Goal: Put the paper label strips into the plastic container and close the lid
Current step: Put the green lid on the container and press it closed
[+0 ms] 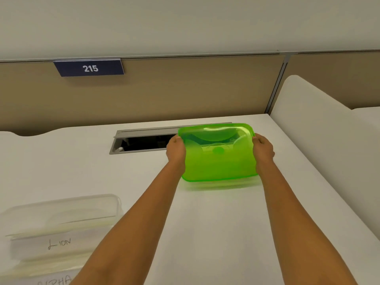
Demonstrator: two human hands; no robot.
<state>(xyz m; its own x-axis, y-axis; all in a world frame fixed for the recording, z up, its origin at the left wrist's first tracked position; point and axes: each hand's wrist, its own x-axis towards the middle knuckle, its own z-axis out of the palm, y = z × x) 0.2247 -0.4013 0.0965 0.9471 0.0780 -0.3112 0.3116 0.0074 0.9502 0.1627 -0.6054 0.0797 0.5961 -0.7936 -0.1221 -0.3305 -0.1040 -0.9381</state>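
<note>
A translucent green lid (218,155) is held tilted above the white desk, its far edge raised. My left hand (175,150) grips its left edge and my right hand (263,150) grips its right edge. A clear plastic container (61,210) stands at the near left of the desk. White paper label strips lie against and in front of it: one reads "LION" (59,243), another (55,280) is cut off by the frame's bottom edge. I cannot tell whether the strips lie inside the container or in front of it.
An open cable slot with a grey metal frame (144,142) is set into the desk behind the lid. A beige partition with a blue "215" sign (90,68) stands at the back. A white divider (308,112) borders the desk's right side.
</note>
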